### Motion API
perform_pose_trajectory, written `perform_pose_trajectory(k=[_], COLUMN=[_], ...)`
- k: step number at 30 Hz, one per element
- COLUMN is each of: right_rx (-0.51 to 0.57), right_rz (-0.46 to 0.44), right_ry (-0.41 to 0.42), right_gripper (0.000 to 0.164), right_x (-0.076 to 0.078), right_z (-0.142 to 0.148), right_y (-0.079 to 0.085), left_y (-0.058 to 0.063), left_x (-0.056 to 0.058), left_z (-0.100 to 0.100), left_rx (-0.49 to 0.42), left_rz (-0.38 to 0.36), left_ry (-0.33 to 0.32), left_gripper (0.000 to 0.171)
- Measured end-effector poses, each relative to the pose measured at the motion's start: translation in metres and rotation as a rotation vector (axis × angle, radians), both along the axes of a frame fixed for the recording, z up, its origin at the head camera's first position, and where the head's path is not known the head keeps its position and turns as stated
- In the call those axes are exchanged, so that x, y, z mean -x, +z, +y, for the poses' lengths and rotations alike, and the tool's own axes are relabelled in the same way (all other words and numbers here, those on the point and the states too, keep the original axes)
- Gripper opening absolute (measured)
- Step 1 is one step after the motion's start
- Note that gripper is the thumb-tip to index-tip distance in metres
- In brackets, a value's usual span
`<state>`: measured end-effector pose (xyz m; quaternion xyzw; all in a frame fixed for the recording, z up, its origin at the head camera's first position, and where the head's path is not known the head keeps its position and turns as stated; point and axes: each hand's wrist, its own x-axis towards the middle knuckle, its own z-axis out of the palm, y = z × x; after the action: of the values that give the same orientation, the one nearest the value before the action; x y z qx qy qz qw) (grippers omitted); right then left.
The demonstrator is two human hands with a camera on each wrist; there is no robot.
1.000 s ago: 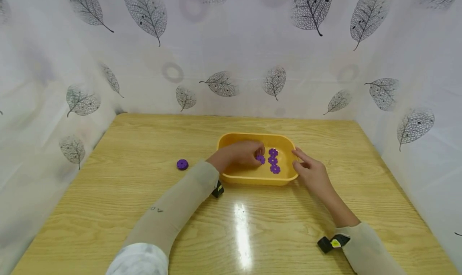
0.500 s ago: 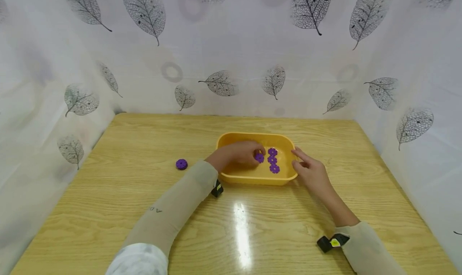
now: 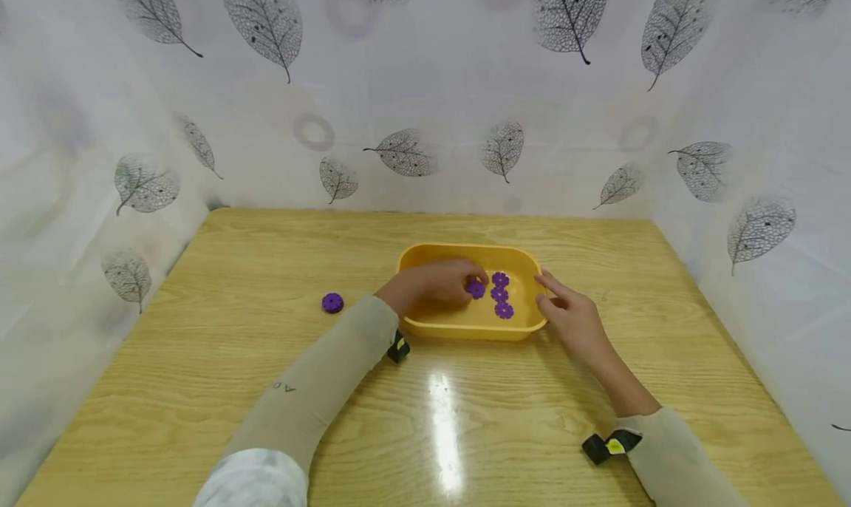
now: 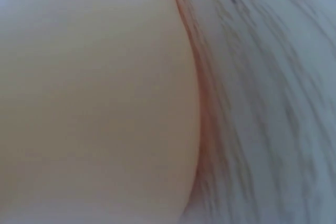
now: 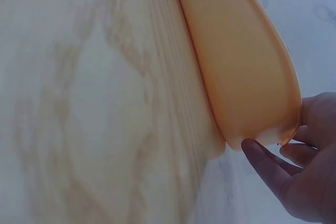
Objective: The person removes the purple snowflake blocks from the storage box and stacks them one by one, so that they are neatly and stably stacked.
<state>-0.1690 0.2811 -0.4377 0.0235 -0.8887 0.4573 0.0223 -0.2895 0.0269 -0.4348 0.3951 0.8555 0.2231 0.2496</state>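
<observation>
Inside the yellow plastic basin [image 3: 465, 333], my left hand [image 3: 448, 279] pinches a purple notched disc [image 3: 476, 290], shaped like a snowflake building piece, in its fingertips. Just to the right of that disc, three matching purple discs [image 3: 500, 294] lie in a row on the basin floor. My right hand [image 3: 577, 321] grips the basin's right end, fingers at the rim and thumb against the wall. The right wrist view shows this hand [image 5: 310, 171] at the basin's end. Only the basin's outer wall [image 4: 105, 98] and the table fill the left wrist view, so the left fingers are hidden there.
Left of the basin, another purple disc piece [image 3: 332, 303], seemingly a small stack, lies on the wooden table [image 3: 532, 418]. A white curtain [image 3: 412, 71] with leaf prints hangs behind the table and along both sides.
The disc in my left fingertips has lifted slightly and turned, showing more of its face. My right hand stays at the basin's end, and the discs on the floor lie as before.
</observation>
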Motion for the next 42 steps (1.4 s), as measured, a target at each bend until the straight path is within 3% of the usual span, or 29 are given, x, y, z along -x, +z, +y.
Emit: perform_pose_trajectory(k=[9, 18, 26, 33, 42], right_rx=[-0.011, -0.016, -0.018, -0.017, -0.021], right_rz=[0.003, 0.009, 0.014, 0.002, -0.006], right_ry=[-0.007, -0.011, -0.015, -0.015, -0.018], right_gripper=[0.044, 0.044, 0.044, 0.044, 0.045], right_x=[0.0, 0.0, 0.0, 0.0, 0.0], right_z=[-0.001, -0.001, -0.002, -0.002, -0.002], right_y=[-0.001, 0.001, 0.001, 0.001, 0.002], left_y=[-0.003, -0.005, -0.001, -0.001, 0.012], left_x=[0.002, 0.004, 0.003, 0.006, 0.007], left_z=[0.0, 0.0, -0.001, -0.002, -0.005], left_rx=[-0.036, -0.048, -0.11, -0.194, -0.204], left_rz=[-0.034, -0.022, -0.05, -0.003, 0.088], left_ry=[-0.009, -0.02, 0.036, 0.071, 0.08], left_gripper=[0.041, 0.037, 0.038, 0.039, 0.041])
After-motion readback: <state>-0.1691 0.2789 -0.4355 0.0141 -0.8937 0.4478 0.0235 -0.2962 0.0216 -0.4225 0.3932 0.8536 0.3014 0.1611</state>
